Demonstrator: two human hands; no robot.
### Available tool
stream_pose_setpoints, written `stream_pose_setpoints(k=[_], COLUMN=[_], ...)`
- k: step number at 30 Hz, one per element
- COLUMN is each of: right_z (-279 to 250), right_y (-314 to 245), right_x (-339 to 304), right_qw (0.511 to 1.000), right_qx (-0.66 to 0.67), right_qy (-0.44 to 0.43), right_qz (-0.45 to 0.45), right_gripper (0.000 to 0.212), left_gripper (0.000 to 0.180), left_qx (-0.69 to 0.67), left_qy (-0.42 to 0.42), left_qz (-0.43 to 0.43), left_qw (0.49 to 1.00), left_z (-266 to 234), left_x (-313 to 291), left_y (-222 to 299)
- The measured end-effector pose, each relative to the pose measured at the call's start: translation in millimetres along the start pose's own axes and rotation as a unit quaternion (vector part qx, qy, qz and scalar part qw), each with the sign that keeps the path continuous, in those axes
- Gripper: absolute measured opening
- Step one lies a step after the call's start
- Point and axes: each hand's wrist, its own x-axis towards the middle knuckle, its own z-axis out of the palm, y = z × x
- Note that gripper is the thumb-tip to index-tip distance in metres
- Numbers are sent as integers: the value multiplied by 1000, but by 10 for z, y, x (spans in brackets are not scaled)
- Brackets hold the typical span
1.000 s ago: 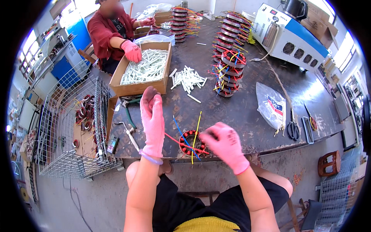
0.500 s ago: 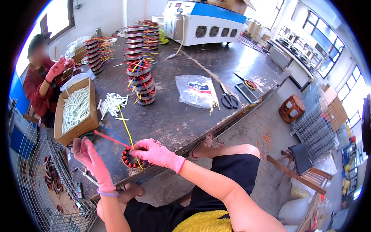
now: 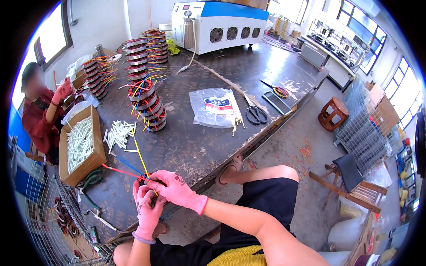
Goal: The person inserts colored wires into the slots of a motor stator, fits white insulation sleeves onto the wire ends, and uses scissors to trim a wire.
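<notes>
Both my hands wear pink gloves and meet at the near table edge around a small motor stator [image 3: 143, 178] with dark red windings, mostly hidden by fingers. My left hand [image 3: 148, 207] grips it from the near left. My right hand [image 3: 177, 191] pinches at its upper right side, where a yellow lead wire [image 3: 140, 154] passes its fingers. A blue wire [image 3: 128, 162] and a red wire [image 3: 120, 170] stretch out toward the far left. Beyond them lie loose white tubes [image 3: 119, 135], beside a cardboard box [image 3: 84, 170] filled with more. Stacked wound stators [image 3: 150, 106] stand farther back.
Green-handled pliers [image 3: 92, 178] lie left of my hands. A plastic bag [image 3: 212, 107], black scissors [image 3: 256, 114] and a phone [image 3: 276, 103] are on the right. Behind stands a blue-and-white machine [image 3: 222, 24]. A co-worker [image 3: 42, 113] sits at the far left; a wire cage [image 3: 42, 208] borders the table.
My left hand has come down and right from open air and closed on the stator beside my right hand. The red and blue wires are now still. The view has shifted slightly.
</notes>
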Motion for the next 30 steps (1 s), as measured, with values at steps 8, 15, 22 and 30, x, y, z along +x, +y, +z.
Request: stream_pose_setpoints(k=[8,15,22,30], right_z=[-130,-124,-211,24], right_y=[-241,-265,-427,-474], right_x=[-29,-55,15,-49], right_qw=[999,991,945,982], right_qx=[-31,-98,-305,-165], right_qy=[-7,-41,-93,-78], right_qz=[17,-83,-74,-57], right_gripper=[25,18,23,10], left_gripper=[16,19,15,23], left_qx=[-20,9,-5,-5], left_qy=[8,59,38,80], left_qz=[20,67,89,96], left_qw=[1000,996,995,992], left_z=[-77,-40,-75,-126], left_x=[22,3,82,-5], left_y=[90,-117,-29,-190])
